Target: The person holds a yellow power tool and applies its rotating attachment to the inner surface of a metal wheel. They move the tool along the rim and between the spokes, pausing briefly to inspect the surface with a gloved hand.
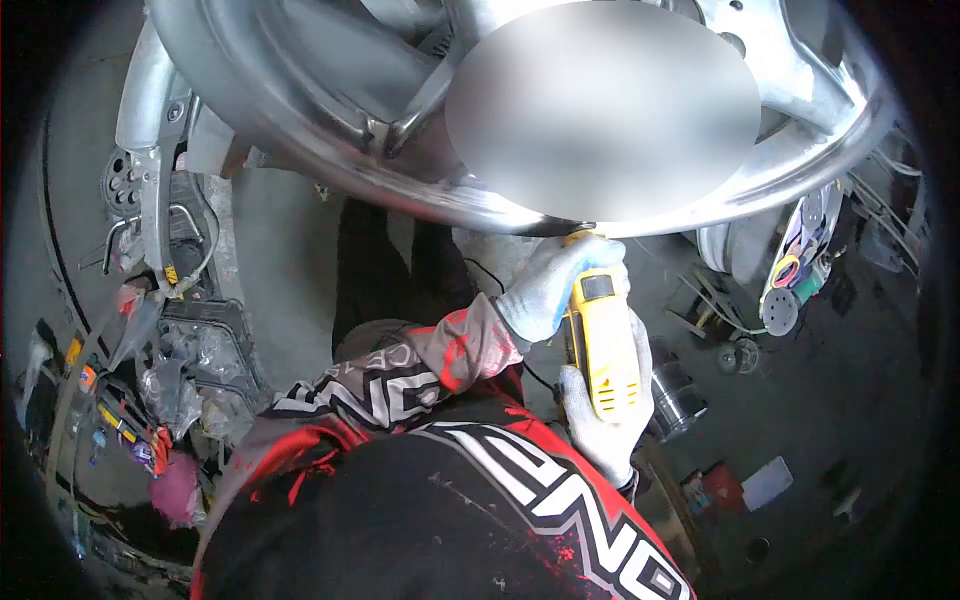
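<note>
A large silvery alloy wheel (330, 140) spans the top of the view, its rim curving toward me. Both my hands wear pale gloves and grip a yellow power grinder (607, 345). My left hand (560, 288) is closed round its front end, close under the rim. Farther back, my right hand (612, 432) wraps the vented rear of the body from below and the right. The grinder's front end meets the rim's lower edge, where its working tip is mostly hidden. A blurred oval covers part of the wheel.
At left stand a metal frame (155, 200) and a heap of plastic bags and tools (180, 385). Another wheel (735, 250) and a board with abrasive discs (800, 250) are at right. A metal cylinder (678, 400) sits on the floor; a dark cord (485, 270) hangs nearby.
</note>
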Demonstrator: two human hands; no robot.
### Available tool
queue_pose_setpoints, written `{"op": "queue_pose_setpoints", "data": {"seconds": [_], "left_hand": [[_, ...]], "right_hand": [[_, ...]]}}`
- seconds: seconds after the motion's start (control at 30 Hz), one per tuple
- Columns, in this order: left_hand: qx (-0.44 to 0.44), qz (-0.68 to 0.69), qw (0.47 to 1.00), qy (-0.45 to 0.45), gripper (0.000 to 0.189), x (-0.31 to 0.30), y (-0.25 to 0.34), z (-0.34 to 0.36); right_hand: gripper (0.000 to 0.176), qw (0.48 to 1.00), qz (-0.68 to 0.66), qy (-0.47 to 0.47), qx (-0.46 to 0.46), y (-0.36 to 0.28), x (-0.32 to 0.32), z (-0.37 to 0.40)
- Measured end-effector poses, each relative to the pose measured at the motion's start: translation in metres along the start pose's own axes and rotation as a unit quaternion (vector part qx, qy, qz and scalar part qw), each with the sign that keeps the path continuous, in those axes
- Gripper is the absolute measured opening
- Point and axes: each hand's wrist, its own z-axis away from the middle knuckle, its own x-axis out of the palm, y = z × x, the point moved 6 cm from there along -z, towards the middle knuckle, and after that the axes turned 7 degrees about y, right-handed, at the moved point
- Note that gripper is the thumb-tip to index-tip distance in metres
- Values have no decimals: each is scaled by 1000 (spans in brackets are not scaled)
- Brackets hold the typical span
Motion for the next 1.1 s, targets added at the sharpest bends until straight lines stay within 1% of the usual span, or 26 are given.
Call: {"op": "queue_pose_setpoints", "data": {"seconds": [0.03,0.1,0.13,0.2,0.23,0.3,0.33,0.4,0.47,0.53,0.6,0.73,0.8,0.93,1.0,1.07,1.1], "left_hand": [[-2,2,1000,-2,26,2,-4,-4],[-29,4,1000,-3,27,6,-15,-14],[-30,4,1000,-4,27,8,-17,-17],[-28,16,999,-15,27,11,-20,-21],[-28,16,999,-15,27,11,-20,-19],[-27,-12,1000,-10,26,12,-22,-15],[-26,-11,1000,-10,26,12,-24,-15],[-16,-19,1000,-17,26,14,-25,-14],[-9,-23,1000,-6,27,16,-21,-14],[2,15,1000,12,26,13,-17,-18],[1,17,1000,13,26,12,-18,-19],[-12,7,1000,10,27,15,-27,-17],[-7,-5,1000,19,26,14,-28,-15],[13,1,1000,10,26,14,-19,-19],[21,14,1000,8,26,15,-16,-19],[18,-32,999,8,25,14,-18,-19],[17,-31,999,9,25,15,-21,-18]], "right_hand": [[73,1000,2,2,0,2,-3,1],[76,999,27,45,-12,7,-14,2],[76,998,28,46,-13,8,-15,2],[77,998,-4,66,3,13,-18,3],[77,998,-3,65,3,13,-20,3],[78,998,32,37,-34,8,-20,3],[78,998,32,36,-34,8,-21,5],[78,999,32,35,-21,10,-23,8],[78,998,37,45,-27,11,-21,5],[78,997,41,56,-32,15,-22,2],[79,996,55,36,-52,20,-22,-1],[81,995,65,39,-66,20,-29,7],[82,989,114,47,-77,16,-30,10],[83,991,100,48,-78,20,-28,4],[83,996,66,43,-48,23,-26,1],[83,995,73,35,-55,21,-29,1],[83,994,83,28,-60,20,-31,3]]}}
